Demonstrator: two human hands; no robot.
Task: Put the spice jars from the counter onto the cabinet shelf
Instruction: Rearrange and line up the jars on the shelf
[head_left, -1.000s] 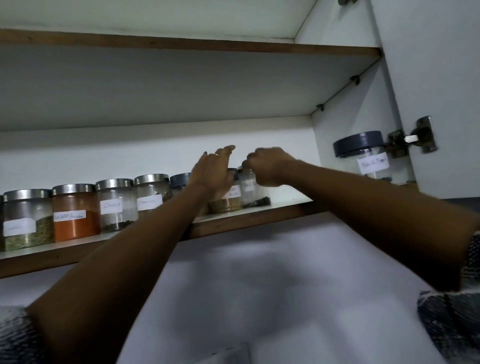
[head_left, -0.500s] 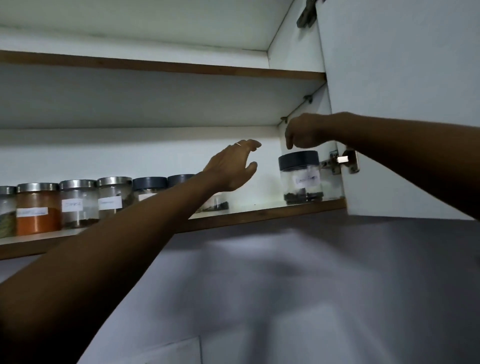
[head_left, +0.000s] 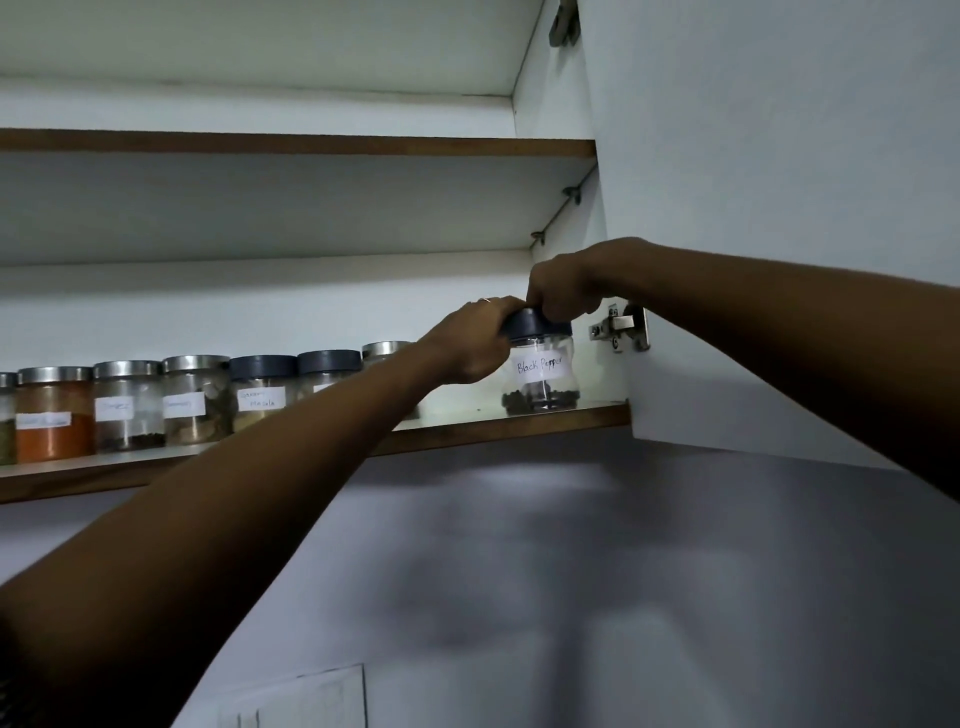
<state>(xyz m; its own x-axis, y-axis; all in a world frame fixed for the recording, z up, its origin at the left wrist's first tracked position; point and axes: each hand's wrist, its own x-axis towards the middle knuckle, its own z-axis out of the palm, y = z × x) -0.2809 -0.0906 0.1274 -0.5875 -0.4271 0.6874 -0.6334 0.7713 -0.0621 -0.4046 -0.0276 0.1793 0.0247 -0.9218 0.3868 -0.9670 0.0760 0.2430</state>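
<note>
A clear jar labelled Black Pepper (head_left: 540, 382) with a dark lid stands at the right end of the lower cabinet shelf (head_left: 509, 425). My right hand (head_left: 563, 288) grips its lid from above. My left hand (head_left: 475, 340) holds the jar's left side and lid edge. To the left, a row of several labelled spice jars lines the shelf: a dark-lidded Garam Masala jar (head_left: 262, 392), a steel-lidded jar (head_left: 196, 399), another steel-lidded jar (head_left: 127, 405) and an orange powder jar (head_left: 52, 413). My left forearm hides part of the jars nearest the pepper jar.
The open cabinet door (head_left: 779, 208) hangs at the right, its metal hinge (head_left: 621, 327) just beside the pepper jar. An upper shelf (head_left: 311, 145) runs above. Below the cabinet is a grey wall (head_left: 571, 571).
Both hands moved right from the middle jars to the Black Pepper jar; my right hand dropped onto its lid and my open left hand closed on its side.
</note>
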